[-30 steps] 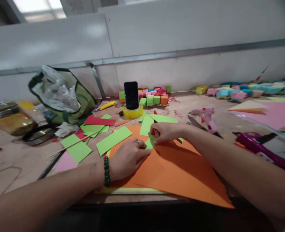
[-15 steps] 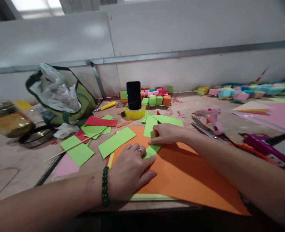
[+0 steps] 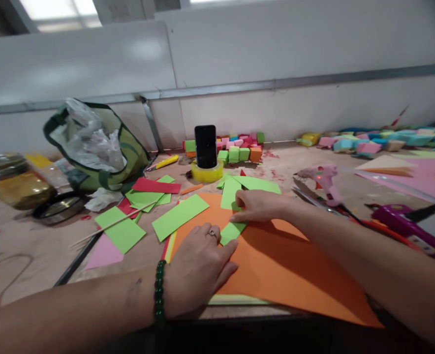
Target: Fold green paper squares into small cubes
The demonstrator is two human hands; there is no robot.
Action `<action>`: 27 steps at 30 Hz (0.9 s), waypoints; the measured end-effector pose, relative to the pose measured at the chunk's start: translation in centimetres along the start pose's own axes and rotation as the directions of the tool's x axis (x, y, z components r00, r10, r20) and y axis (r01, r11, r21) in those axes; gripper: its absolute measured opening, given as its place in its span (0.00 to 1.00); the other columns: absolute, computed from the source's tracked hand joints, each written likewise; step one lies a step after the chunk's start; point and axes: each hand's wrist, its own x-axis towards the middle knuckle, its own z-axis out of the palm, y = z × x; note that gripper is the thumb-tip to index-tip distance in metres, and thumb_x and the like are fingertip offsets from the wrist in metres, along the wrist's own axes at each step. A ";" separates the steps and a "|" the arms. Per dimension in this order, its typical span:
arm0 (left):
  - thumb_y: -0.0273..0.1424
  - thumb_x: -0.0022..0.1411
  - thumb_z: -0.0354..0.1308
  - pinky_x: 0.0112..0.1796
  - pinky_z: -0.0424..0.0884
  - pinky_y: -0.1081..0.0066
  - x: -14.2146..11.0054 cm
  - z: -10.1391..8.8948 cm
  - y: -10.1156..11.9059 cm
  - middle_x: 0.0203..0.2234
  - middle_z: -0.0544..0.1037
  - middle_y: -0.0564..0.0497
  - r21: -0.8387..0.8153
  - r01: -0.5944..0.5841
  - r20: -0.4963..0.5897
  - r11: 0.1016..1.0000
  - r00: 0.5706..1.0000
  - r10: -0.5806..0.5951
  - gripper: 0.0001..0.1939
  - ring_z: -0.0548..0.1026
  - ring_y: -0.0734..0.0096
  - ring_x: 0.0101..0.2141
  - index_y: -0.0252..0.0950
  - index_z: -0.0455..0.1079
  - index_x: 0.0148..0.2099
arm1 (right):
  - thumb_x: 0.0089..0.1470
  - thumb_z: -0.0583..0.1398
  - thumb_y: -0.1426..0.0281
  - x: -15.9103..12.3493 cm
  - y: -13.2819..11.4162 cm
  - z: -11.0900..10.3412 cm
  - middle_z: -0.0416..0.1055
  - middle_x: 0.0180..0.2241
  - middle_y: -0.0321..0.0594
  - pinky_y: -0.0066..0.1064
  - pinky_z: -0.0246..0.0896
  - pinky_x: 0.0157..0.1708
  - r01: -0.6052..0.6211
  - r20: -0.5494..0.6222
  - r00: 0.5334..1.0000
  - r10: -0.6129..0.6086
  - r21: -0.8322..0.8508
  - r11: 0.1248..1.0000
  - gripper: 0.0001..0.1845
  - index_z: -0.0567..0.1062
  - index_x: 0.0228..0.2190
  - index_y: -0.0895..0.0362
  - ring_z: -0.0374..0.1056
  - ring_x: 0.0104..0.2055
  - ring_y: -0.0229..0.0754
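My left hand point(image 3: 199, 268), with a ring and a green bead bracelet, lies on the orange paper sheet point(image 3: 287, 265). Its fingers are stretched out, and the tips touch or nearly touch the lower end of a green paper strip point(image 3: 232, 232). My right hand point(image 3: 258, 205) comes in from the right with its fingers curled and closed at the middle of that strip. The fingertips hide part of the paper, so the exact grip is not visible. A loose green paper rectangle point(image 3: 180, 217) lies left of the hands, partly over the orange sheet.
Behind the hands, a phone point(image 3: 205, 147) stands in a yellow tape roll point(image 3: 207, 173) before small paper cubes point(image 3: 239, 153). Right are a pink glue gun point(image 3: 324, 183), scissors point(image 3: 315, 199) and a purple glue gun point(image 3: 405, 226). A bag point(image 3: 129, 147) and jar point(image 3: 14, 182) stand left.
Both hands keep nearly the same place and pose on the paper. The whole view has shifted slightly. A dark shape, perhaps a hand, now shows at the far right edge.
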 end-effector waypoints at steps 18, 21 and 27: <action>0.39 0.64 0.51 0.37 0.62 0.61 0.1 0.1 -0.9 0.27 0.74 0.47 -0.128 -0.024 -0.100 0.992 0.995 0.012 0.14 0.69 0.62 0.32 0.35 0.70 0.33 | 0.41 0.65 0.64 0.0 3.3 -1.1 0.66 0.26 0.33 0.27 0.54 0.22 0.135 0.177 0.964 -0.199 0.318 0.938 0.28 0.65 0.45 0.56 0.61 0.25 0.36; 0.43 0.60 0.55 0.36 0.63 0.63 0.7 0.6 -1.6 0.30 0.76 0.47 -0.226 0.036 -0.137 0.973 0.988 -0.068 0.18 0.71 0.61 0.33 0.36 0.70 0.46 | 0.43 0.64 0.65 -0.1 4.0 -1.7 0.68 0.29 0.34 0.26 0.57 0.25 0.157 0.232 0.933 -0.275 0.426 0.891 0.28 0.67 0.47 0.56 0.64 0.29 0.37; 0.39 0.59 0.57 0.34 0.64 0.68 1.8 1.1 -2.5 0.29 0.74 0.51 -0.354 0.075 -0.094 0.932 0.989 -0.116 0.13 0.71 0.66 0.32 0.38 0.70 0.43 | 0.42 0.66 0.57 0.2 3.3 -0.9 0.67 0.28 0.34 0.26 0.54 0.25 0.249 0.103 0.949 -0.299 0.340 0.907 0.24 0.73 0.38 0.58 0.61 0.28 0.35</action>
